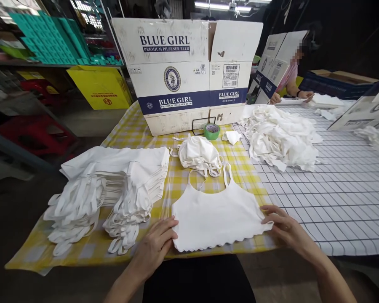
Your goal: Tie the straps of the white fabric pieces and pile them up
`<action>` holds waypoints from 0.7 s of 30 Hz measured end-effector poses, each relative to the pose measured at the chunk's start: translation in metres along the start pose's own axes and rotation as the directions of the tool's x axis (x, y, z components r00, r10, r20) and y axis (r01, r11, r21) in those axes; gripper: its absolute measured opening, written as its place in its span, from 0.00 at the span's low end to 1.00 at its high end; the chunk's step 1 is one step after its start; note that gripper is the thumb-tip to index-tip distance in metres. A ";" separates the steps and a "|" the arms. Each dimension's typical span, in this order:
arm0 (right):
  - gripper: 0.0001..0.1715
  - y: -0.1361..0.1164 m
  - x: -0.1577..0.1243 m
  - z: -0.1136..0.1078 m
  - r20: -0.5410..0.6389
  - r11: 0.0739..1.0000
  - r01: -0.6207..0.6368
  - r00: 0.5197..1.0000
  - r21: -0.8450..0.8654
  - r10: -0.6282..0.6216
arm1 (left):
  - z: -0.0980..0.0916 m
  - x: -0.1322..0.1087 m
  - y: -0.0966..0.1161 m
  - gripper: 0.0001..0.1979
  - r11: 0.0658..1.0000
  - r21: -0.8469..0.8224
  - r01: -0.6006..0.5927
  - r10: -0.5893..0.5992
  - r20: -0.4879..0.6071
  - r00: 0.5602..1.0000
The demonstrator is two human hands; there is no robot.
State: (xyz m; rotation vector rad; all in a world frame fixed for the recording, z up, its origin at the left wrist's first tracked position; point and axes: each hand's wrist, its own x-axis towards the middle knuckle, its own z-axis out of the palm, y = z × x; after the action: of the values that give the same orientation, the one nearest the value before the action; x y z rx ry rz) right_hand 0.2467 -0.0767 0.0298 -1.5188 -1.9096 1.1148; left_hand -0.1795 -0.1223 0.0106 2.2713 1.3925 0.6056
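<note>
A white camisole top (216, 216) with thin straps and a scalloped hem lies flat before me on the yellow checked cloth. My left hand (158, 242) is closed at its lower left edge, fingertips on the fabric. At the lower right side, my right hand (284, 227) pinches the edge, where a small corner sticks out. To the left rises a neat stack of white camisoles (139, 162), their straps hanging towards me. Just beyond the top sits a crumpled bundle of white garments (198, 153) with loose straps.
A large printed carton (177, 80) stands at the back, with a roll of green tape (212, 131) before it. White fabric pieces (281, 136) are heaped on the grid-patterned cloth (306, 210). Across the table, a person's hands (306, 97) handle white fabric.
</note>
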 end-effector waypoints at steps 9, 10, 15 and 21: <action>0.07 -0.053 -0.014 -0.056 -0.265 0.946 0.154 0.961 0.285 -0.076 | -0.087 0.031 0.044 0.06 0.788 -0.596 0.157 -0.144 0.070 0.987; 0.07 -0.063 -0.010 -0.063 -0.326 0.927 0.172 0.944 0.333 -0.058 | -0.099 0.040 0.046 0.07 0.750 -0.641 0.163 -0.166 0.056 0.984; 0.15 -0.092 0.043 -0.072 -0.334 0.913 0.104 0.942 0.395 0.037 | -0.107 0.098 0.032 0.07 0.682 -0.717 0.142 -0.205 -0.001 0.979; 0.16 -0.039 0.110 -0.024 -0.429 0.974 -0.142 0.902 -0.177 0.054 | -0.031 0.126 -0.010 0.13 0.938 -0.198 0.285 -0.327 -0.228 0.917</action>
State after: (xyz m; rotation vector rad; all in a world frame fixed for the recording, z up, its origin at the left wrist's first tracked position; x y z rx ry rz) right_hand 0.2108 0.0329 0.0604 -1.8118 -1.6959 0.5699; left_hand -0.1526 -0.0014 0.0494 1.8437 1.7126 0.8949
